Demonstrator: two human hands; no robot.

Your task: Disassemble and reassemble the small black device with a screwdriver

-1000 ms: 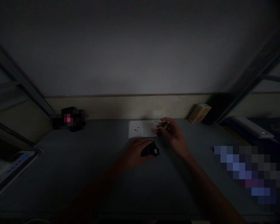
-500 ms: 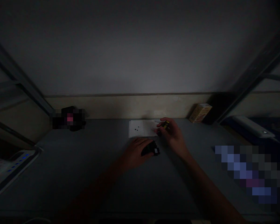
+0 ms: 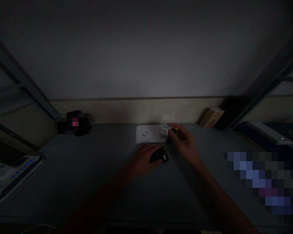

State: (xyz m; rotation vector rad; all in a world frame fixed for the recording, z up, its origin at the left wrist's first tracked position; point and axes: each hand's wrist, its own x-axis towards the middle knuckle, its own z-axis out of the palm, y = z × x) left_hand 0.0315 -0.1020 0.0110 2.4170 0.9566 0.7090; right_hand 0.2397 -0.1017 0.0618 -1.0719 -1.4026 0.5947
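Observation:
My left hand (image 3: 143,161) rests on the grey table, its fingers and thumb wrapped round a black device (image 3: 157,156) with a small white label at its right end. The hand covers much of the device, and its kind is unclear in the dim light. Up and to the right, my right hand (image 3: 185,143) grips a black-and-yellow tool (image 3: 173,133) that looks like a short screwdriver; its tip is hard to make out. Behind both hands lies a white sheet of paper (image 3: 153,138), with several tiny dark pieces (image 3: 144,134), perhaps screws, on its left half.
A yellowish carton (image 3: 211,118) stands against the wall at the back right, beside a dark object. Black items (image 3: 78,125), partly pixelated, sit at the back left. A power strip (image 3: 19,174) with blue lights lies at left. Pixelated things (image 3: 256,182) lie at right.
My right hand has turned slightly, and its fingers now hide more of the black-and-yellow tool. My left hand keeps its hold on the black device. The whole view has shifted a little.

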